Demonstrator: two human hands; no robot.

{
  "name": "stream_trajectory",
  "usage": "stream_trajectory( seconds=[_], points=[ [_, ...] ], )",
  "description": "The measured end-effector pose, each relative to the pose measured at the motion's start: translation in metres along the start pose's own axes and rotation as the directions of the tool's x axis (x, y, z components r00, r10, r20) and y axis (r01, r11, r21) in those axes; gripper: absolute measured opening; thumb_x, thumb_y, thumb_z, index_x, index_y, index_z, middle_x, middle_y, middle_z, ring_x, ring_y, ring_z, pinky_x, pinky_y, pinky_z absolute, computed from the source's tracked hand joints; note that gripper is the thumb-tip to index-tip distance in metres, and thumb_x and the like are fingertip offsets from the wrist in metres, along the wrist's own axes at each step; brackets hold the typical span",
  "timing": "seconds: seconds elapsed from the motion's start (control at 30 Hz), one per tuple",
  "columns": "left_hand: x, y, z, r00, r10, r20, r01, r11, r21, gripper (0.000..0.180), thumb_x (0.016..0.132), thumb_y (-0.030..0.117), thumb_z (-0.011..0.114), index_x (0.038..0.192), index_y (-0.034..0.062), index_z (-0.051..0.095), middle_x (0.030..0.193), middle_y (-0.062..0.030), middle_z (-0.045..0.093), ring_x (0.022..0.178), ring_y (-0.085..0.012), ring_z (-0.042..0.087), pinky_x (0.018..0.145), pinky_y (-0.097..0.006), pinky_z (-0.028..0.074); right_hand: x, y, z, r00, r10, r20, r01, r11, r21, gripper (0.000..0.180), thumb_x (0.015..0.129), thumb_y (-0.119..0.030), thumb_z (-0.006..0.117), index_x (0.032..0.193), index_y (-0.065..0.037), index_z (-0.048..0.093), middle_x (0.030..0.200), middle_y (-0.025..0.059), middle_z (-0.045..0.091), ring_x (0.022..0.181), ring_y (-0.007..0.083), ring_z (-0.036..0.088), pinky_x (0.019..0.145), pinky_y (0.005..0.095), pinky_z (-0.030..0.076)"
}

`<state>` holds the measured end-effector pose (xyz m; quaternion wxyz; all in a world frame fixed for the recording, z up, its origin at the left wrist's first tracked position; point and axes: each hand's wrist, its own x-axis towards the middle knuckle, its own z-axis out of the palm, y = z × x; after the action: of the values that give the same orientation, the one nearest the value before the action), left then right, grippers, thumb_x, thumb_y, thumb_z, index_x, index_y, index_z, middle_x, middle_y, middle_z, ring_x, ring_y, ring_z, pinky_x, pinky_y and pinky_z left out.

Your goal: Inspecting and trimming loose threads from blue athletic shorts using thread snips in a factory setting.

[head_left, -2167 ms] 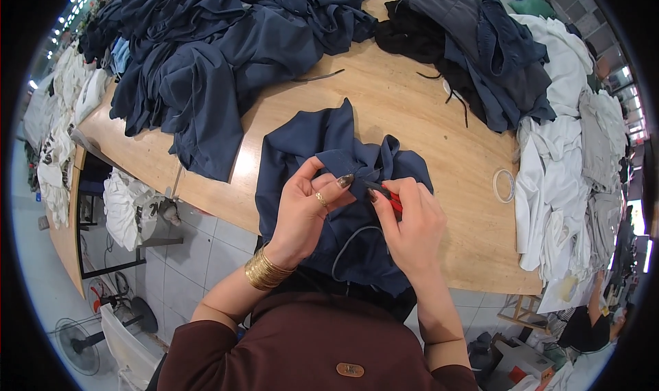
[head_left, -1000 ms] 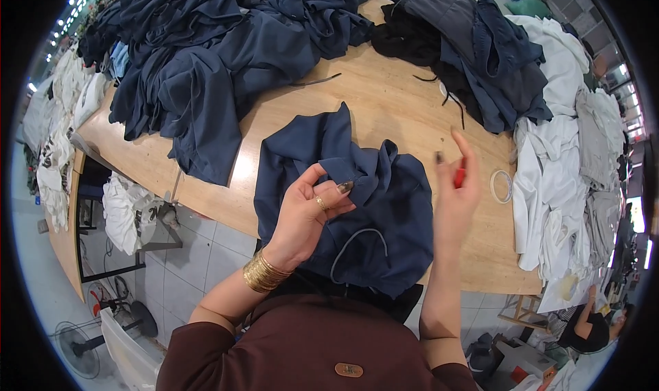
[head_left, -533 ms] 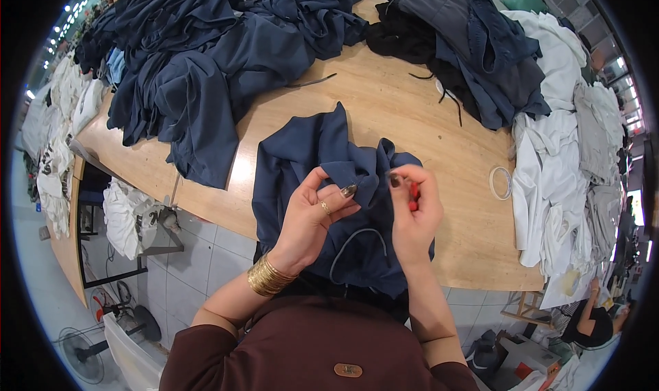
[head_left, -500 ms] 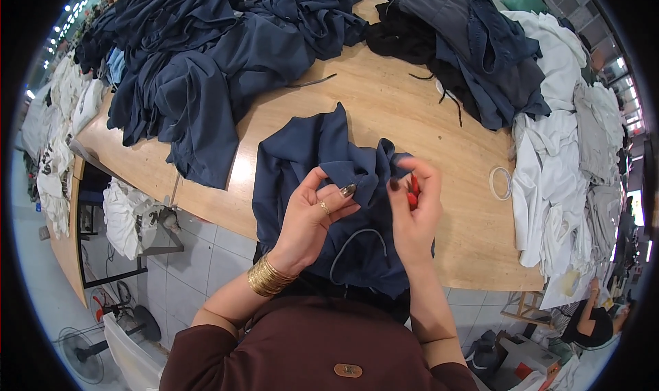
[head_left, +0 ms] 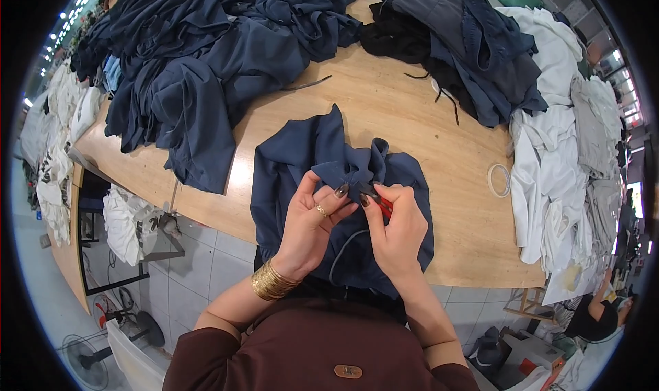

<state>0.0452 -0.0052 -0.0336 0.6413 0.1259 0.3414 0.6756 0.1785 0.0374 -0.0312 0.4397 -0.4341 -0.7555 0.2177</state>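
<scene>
A navy garment (head_left: 292, 159) lies bunched at the table's near edge, part of it hanging toward my body. My left hand (head_left: 309, 219) pinches a raised fold of it between thumb and fingers. My right hand (head_left: 399, 227) is closed around small red-handled thread snips (head_left: 386, 208), mostly hidden by the fingers. Their dark tip is close to the pinched fold, right beside my left fingertips; whether the blades touch the cloth I cannot tell. A grey drawcord (head_left: 338, 259) loops over the garment's lower part, below my hands.
A large heap of navy garments (head_left: 199, 109) covers the table's (head_left: 473, 205) far left. Dark garments (head_left: 473, 54) are piled at the far right, beside stacked white cloth (head_left: 542, 185). A roll of tape (head_left: 500, 181) lies on the right. A fan (head_left: 86, 357) stands at lower left.
My right hand has moved left and slightly down with the snips, from apart to right beside my left fingertips. My left hand still pinches the garment, almost in place.
</scene>
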Motion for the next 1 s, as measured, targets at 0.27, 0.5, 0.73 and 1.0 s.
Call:
stream_trajectory(
  seconds=[0.27, 0.5, 0.73, 1.0],
  points=[
    [0.000, -0.002, 0.002, 1.000, 0.002, 0.007, -0.002, 1.000, 0.000, 0.029, 0.091, 0.003, 0.054, 0.116, 0.0075, 0.041, 0.106, -0.0081, 0.064, 0.097, -0.0132, 0.062, 0.085, -0.027, 0.051, 0.003, -0.004, 0.002, 1.000, 0.000, -0.016, 0.000, 1.000, 0.007, 0.019, 0.077, -0.008, 0.070, 0.088, -0.001, 0.056, 0.078, 0.0113, 0.061, 0.068, 0.0263, 0.060, 0.059, 0.0324, 0.047],
    [-0.003, -0.002, 0.000, 1.000, 0.015, 0.015, -0.015, 1.000, -0.015, 0.028, 0.090, 0.002, 0.054, 0.115, 0.0077, 0.042, 0.107, -0.0081, 0.064, 0.097, -0.0141, 0.062, 0.086, -0.029, 0.051, 0.005, 0.002, -0.002, 0.980, 0.197, -0.005, -0.196, 0.978, 0.067, 0.015, 0.083, -0.012, 0.066, 0.090, -0.003, 0.056, 0.074, 0.0115, 0.061, 0.062, 0.0254, 0.061, 0.057, 0.0303, 0.046],
    [-0.002, -0.007, -0.006, 0.998, -0.047, 0.033, 0.044, 0.994, 0.103, 0.027, 0.089, 0.001, 0.055, 0.113, 0.0078, 0.042, 0.094, -0.0049, 0.063, 0.088, -0.0116, 0.062, 0.082, -0.030, 0.053, 0.011, 0.003, -0.002, 0.972, 0.165, 0.165, -0.211, 0.923, 0.322, 0.025, 0.075, -0.006, 0.072, 0.097, -0.003, 0.061, 0.074, 0.0069, 0.057, 0.066, 0.0112, 0.055, 0.061, 0.0223, 0.045],
    [-0.014, 0.004, -0.071, 0.952, 0.028, -0.305, 0.015, 0.990, 0.138, 0.037, 0.090, 0.007, 0.055, 0.123, 0.0091, 0.040, 0.097, -0.0031, 0.059, 0.087, -0.0118, 0.060, 0.081, -0.030, 0.053, 0.031, 0.112, -0.051, 0.915, 0.211, -0.345, -0.314, 0.908, -0.276, 0.026, 0.081, -0.002, 0.060, 0.106, -0.005, 0.065, 0.084, 0.0066, 0.057, 0.077, 0.0159, 0.054, 0.070, 0.0280, 0.044]
  ],
)
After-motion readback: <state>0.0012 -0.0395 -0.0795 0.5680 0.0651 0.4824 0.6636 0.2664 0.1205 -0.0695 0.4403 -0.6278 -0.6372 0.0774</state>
